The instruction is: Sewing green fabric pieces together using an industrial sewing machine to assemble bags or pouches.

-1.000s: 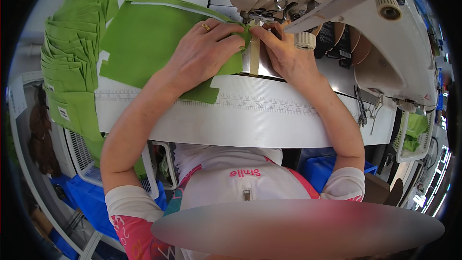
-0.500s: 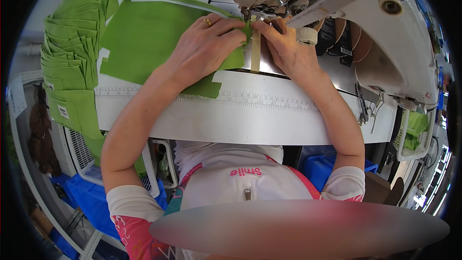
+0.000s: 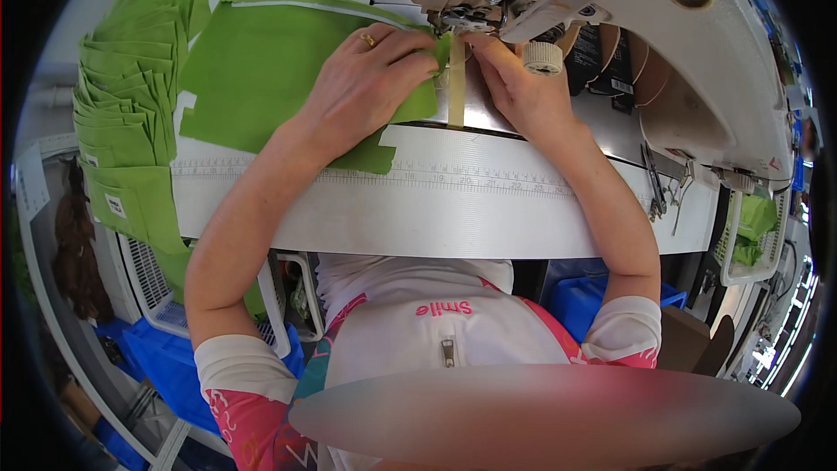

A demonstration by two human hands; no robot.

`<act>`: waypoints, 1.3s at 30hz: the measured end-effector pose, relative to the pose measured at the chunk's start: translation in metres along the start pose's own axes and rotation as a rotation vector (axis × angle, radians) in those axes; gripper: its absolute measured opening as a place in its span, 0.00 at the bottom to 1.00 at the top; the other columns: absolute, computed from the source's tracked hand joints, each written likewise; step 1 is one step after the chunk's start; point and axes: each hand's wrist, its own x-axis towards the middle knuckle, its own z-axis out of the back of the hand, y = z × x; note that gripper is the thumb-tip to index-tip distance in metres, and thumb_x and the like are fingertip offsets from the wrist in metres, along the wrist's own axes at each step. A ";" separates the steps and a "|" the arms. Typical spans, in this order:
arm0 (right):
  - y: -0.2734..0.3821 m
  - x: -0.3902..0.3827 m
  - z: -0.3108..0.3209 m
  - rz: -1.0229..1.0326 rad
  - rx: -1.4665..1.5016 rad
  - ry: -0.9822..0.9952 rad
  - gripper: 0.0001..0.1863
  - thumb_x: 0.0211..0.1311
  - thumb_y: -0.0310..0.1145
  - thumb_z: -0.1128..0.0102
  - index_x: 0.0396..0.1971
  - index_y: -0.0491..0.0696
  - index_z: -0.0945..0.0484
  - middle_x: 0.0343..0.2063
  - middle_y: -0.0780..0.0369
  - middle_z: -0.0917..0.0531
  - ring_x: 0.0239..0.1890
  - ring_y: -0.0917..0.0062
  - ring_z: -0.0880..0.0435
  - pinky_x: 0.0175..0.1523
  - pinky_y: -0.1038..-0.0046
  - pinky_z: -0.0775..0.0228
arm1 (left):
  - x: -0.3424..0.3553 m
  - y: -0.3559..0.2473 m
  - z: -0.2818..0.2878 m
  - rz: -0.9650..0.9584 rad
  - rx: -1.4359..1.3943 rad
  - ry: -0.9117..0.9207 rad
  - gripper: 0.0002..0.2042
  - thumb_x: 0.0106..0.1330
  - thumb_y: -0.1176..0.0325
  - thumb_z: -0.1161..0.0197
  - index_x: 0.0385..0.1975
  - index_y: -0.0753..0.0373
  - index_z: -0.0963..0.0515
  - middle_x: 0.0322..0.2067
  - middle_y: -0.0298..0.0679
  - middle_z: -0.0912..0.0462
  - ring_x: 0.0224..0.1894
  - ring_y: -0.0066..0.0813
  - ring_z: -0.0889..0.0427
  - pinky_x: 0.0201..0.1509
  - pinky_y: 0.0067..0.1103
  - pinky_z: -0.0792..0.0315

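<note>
A green fabric piece (image 3: 261, 70) lies flat on the white sewing table (image 3: 488, 209). My left hand (image 3: 366, 78) rests on its right edge, fingers pinching the cloth next to a beige tape strip (image 3: 456, 78) under the needle area (image 3: 462, 19) of the sewing machine (image 3: 610, 0). My right hand (image 3: 523, 87) presses on the table just right of the strip, fingertips at the presser foot. Both hands hold the fabric edge against the strip.
A fanned stack of green fabric pieces (image 3: 122, 122) hangs over the table's left side. Scissors and tools (image 3: 663, 187) lie at the right. A white basket with green cloth (image 3: 750, 231) sits at far right. Blue bins (image 3: 166, 358) stand below the table.
The view has shifted slightly. My hands have stayed at the needle, with the fabric edge fed a little further under the machine.
</note>
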 end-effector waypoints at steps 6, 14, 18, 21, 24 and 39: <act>-0.002 0.001 0.004 0.022 0.035 -0.074 0.13 0.54 0.26 0.39 0.40 0.52 0.22 0.24 0.66 0.21 0.27 0.71 0.22 0.36 0.70 0.34 | -0.003 -0.001 -0.002 -0.002 0.000 -0.028 0.09 0.54 0.72 0.36 0.35 0.61 0.21 0.35 0.34 0.24 0.39 0.36 0.25 0.44 0.28 0.30; -0.002 -0.002 0.009 0.010 0.073 -0.040 0.10 0.55 0.28 0.40 0.39 0.52 0.21 0.27 0.65 0.20 0.26 0.70 0.25 0.34 0.69 0.38 | 0.000 -0.003 -0.002 -0.038 0.025 -0.110 0.07 0.48 0.70 0.32 0.27 0.58 0.21 0.28 0.30 0.24 0.30 0.30 0.25 0.45 0.25 0.28; 0.002 -0.002 0.011 0.015 0.051 -0.056 0.10 0.51 0.27 0.38 0.35 0.50 0.22 0.32 0.65 0.20 0.34 0.70 0.26 0.40 0.69 0.35 | 0.002 -0.005 -0.001 -0.025 0.005 -0.141 0.07 0.46 0.71 0.31 0.24 0.58 0.21 0.26 0.29 0.25 0.29 0.29 0.25 0.44 0.25 0.29; -0.002 -0.003 0.008 0.027 0.070 -0.059 0.10 0.47 0.26 0.38 0.32 0.48 0.22 0.34 0.66 0.21 0.40 0.70 0.26 0.45 0.68 0.34 | 0.002 -0.004 -0.002 -0.031 0.003 -0.133 0.06 0.45 0.71 0.31 0.23 0.59 0.21 0.26 0.29 0.25 0.29 0.29 0.25 0.43 0.25 0.29; -0.003 -0.003 0.007 0.040 0.078 -0.042 0.10 0.48 0.27 0.38 0.33 0.48 0.22 0.34 0.66 0.21 0.40 0.71 0.25 0.45 0.68 0.34 | 0.003 -0.006 -0.001 -0.025 0.002 -0.120 0.06 0.46 0.71 0.31 0.24 0.59 0.21 0.26 0.29 0.25 0.30 0.29 0.24 0.44 0.25 0.29; 0.002 0.001 0.005 0.069 0.083 0.081 0.17 0.48 0.27 0.39 0.41 0.55 0.19 0.32 0.61 0.22 0.37 0.67 0.25 0.40 0.68 0.35 | -0.004 0.000 0.004 0.024 -0.134 -0.019 0.07 0.53 0.71 0.34 0.32 0.61 0.18 0.37 0.33 0.18 0.38 0.34 0.22 0.42 0.24 0.26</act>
